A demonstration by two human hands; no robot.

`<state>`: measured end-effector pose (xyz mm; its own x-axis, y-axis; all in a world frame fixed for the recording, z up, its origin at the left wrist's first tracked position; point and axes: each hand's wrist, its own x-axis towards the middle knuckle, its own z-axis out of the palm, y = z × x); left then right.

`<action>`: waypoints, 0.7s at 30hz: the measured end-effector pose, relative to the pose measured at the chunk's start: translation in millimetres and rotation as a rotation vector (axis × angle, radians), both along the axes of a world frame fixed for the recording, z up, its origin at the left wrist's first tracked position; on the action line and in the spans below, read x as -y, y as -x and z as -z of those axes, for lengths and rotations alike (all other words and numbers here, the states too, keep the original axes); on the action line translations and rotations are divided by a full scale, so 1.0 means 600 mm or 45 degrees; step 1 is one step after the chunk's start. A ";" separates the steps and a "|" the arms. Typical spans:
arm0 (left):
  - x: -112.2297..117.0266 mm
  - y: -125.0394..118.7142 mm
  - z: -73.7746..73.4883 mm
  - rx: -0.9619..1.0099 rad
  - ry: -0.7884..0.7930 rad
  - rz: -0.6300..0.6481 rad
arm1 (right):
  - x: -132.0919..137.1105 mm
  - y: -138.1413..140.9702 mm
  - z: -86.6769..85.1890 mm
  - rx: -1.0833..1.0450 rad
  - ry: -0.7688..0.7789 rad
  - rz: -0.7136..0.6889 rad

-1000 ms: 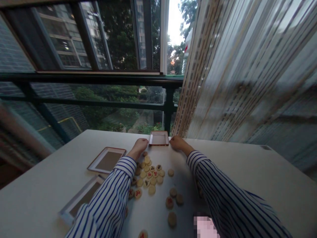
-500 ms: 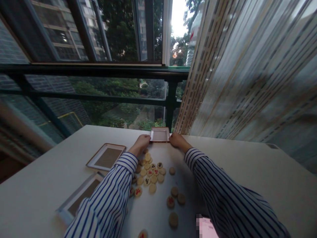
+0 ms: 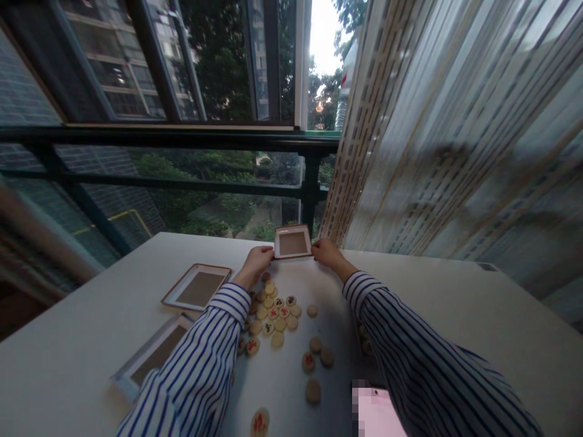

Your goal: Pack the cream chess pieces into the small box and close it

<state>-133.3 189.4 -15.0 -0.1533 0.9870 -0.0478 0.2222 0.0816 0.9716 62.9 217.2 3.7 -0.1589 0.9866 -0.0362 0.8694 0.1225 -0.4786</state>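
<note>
A shallow box with a gold-brown rim, white inner walls and a brown bottom is held at the far edge of the white table. Its inside is tilted towards me. My left hand pinches the left side, thumb and fingers closed. On the opposite side, my right hand grips the lower corner in the same way. Nearer to me lie many round wooden xiangqi pieces, some with red or black characters and others blank side up. A few pieces sit apart, to the right of the cluster.
To the left lie a similar shallow tray and a second open box, partly behind my left sleeve. A container with pieces is mostly hidden under my right arm. A pink-screened phone lies at the bottom. Window railing and a curtain border the table.
The box has tipped further towards me, so its brown bottom shows more clearly. Both hands keep their hold on it. The view has shifted slightly, uncovering the container under my right arm.
</note>
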 end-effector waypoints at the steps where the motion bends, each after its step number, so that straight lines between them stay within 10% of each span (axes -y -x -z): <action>1: 0.003 -0.002 -0.003 0.012 -0.004 -0.012 | 0.004 -0.002 -0.004 -0.014 -0.024 0.004; 21: 0.060 -0.034 -0.046 0.164 -0.145 -0.182 | 0.081 -0.042 -0.058 -0.371 -0.321 -0.018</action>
<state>-113.0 153.5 12.7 -0.2921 0.9557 0.0348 0.0901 -0.0087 0.9959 88.2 168.8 38.5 -0.1406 0.9563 0.2563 0.6985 0.2793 -0.6588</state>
